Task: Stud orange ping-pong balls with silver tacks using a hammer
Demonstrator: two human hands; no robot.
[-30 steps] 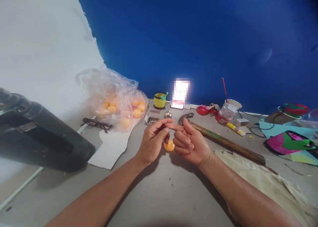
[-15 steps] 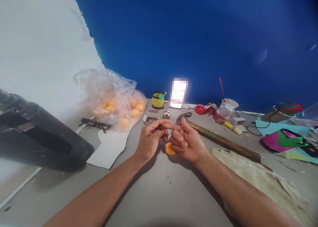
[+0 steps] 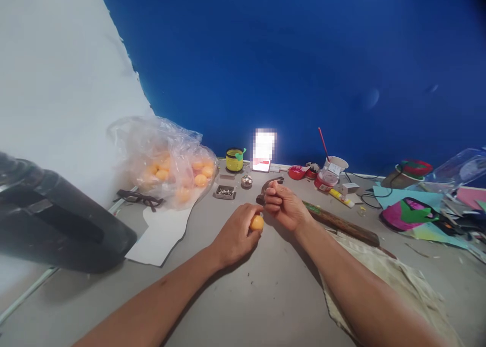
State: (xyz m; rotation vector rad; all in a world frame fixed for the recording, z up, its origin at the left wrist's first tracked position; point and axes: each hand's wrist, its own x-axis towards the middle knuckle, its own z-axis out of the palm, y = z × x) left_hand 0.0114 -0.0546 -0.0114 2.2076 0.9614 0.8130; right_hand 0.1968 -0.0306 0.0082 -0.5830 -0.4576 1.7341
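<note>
A plastic bag of orange balls (image 3: 170, 165) sits toward the worktop's far edge. Mid-worktop, the left hand (image 3: 235, 235) pinches an orange ball (image 3: 257, 222); just beside it, the right hand (image 3: 284, 208) is curled closed over the hammer (image 3: 341, 224)

Soft, even daylight across the bench (image 3: 243, 311), seemingly from overhead. A faint shadow sits beside the left forearm (image 3: 170, 296). Centre's crisp, and the orange ball (image 3: 257, 222) reads clean. Glare whitens the plastic bag (image 3: 152, 144). Wide-lens bending stretches the edges, and the black object (image 3: 56, 225) at left goes soft and smeared.
</note>
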